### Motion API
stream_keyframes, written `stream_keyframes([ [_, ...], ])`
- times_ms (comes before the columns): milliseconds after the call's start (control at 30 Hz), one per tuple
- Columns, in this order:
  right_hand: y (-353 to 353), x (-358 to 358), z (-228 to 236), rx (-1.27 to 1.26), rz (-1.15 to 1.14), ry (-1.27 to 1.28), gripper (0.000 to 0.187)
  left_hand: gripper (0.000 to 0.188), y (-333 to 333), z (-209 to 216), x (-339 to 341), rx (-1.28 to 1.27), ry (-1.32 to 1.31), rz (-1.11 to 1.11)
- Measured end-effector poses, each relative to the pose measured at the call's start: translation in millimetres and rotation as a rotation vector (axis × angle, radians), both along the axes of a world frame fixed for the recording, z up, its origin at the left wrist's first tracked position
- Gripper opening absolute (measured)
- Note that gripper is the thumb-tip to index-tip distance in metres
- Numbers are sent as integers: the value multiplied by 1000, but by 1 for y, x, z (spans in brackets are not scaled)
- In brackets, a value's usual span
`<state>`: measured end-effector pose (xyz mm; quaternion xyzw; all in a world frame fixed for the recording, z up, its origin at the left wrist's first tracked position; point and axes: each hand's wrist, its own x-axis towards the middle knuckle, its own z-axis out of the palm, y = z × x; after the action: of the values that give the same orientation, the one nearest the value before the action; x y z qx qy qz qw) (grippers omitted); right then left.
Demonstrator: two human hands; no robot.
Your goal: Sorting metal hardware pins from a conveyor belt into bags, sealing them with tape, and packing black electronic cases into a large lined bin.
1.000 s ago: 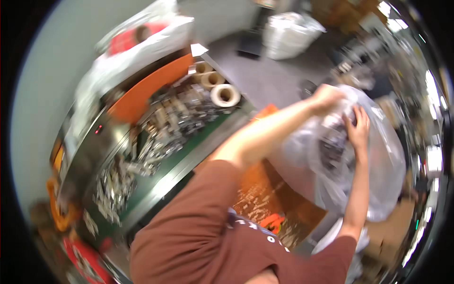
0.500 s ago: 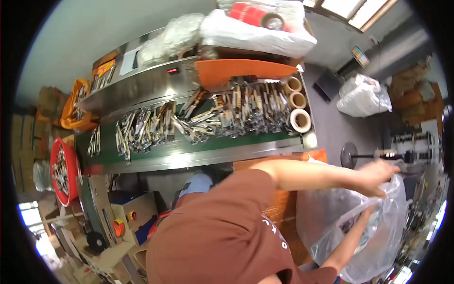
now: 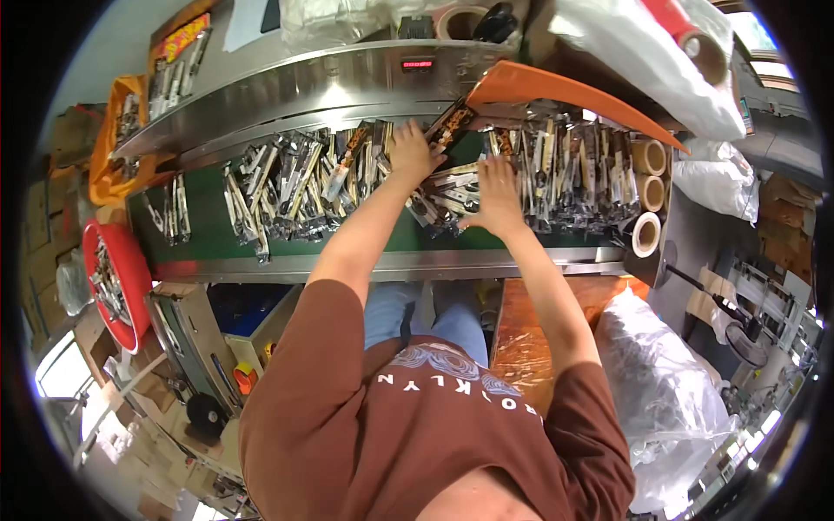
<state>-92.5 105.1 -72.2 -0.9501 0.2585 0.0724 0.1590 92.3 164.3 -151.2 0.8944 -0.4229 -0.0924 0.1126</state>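
Plastic-wrapped packets [image 3: 452, 182] on a green surface [image 3: 204, 248].
Some lie at four o'clock from the spread left hand [image 3: 412, 158], nine o'clock from the right hand [image 3: 499, 198], also spread.

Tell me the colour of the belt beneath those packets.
Green; the belt shows best in the head view.

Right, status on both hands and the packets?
Left hand, right hand among wrapped packets. Packets clustered along green surface. Nothing visibly blocking either hand.
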Motion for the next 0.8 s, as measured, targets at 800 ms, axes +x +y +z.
stream_keyframes([
  [800, -9, 42, -91, 402, -645, -262, 66, 85, 135, 12, 136, -52, 138, 386],
])
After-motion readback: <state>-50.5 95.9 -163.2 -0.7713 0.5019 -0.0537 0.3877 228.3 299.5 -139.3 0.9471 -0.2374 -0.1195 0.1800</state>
